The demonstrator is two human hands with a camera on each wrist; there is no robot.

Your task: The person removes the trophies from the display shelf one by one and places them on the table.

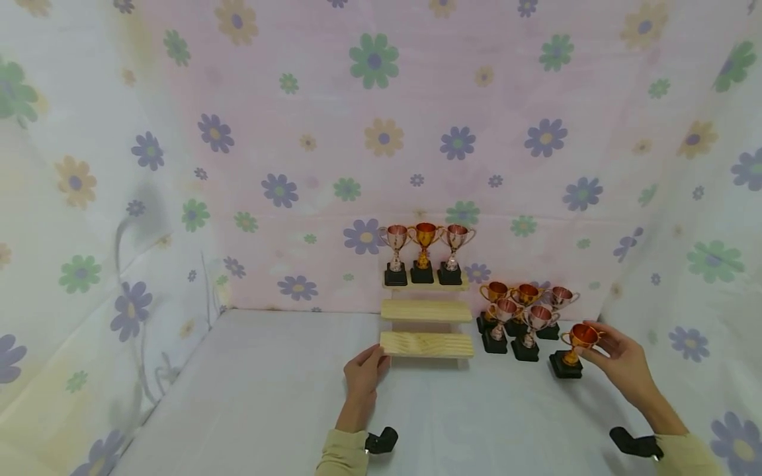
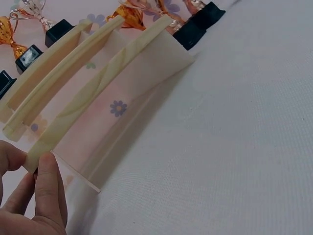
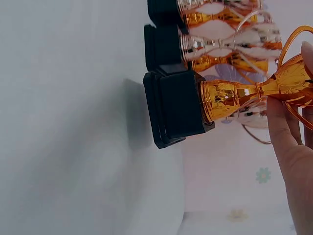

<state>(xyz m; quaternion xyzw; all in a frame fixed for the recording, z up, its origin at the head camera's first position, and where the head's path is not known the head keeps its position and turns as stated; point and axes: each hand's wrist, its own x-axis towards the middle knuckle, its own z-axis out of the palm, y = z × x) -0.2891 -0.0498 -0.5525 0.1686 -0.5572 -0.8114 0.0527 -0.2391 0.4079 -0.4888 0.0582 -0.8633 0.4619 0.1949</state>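
A three-tier wooden stand (image 1: 426, 344) stands near the back wall. My left hand (image 1: 364, 371) pinches the left end of its lowest step (image 2: 88, 98) between thumb and fingers. Three small trophies line the top step: a gold trophy (image 1: 424, 239) between a left silver trophy (image 1: 397, 238) and a right silver trophy (image 1: 456, 238). Off to the right, my right hand (image 1: 622, 363) grips another gold trophy (image 3: 220, 100) by its cup, upright in the head view. Its black base (image 3: 176, 107) is close over the white surface.
Between the stand and my right hand, several gold and silver trophies (image 1: 505, 311) are grouped on the white tabletop (image 1: 268, 396). Flower-patterned cloth (image 1: 321, 165) hangs behind and along both sides. The two lower steps, including the middle step (image 1: 425, 310), are bare.
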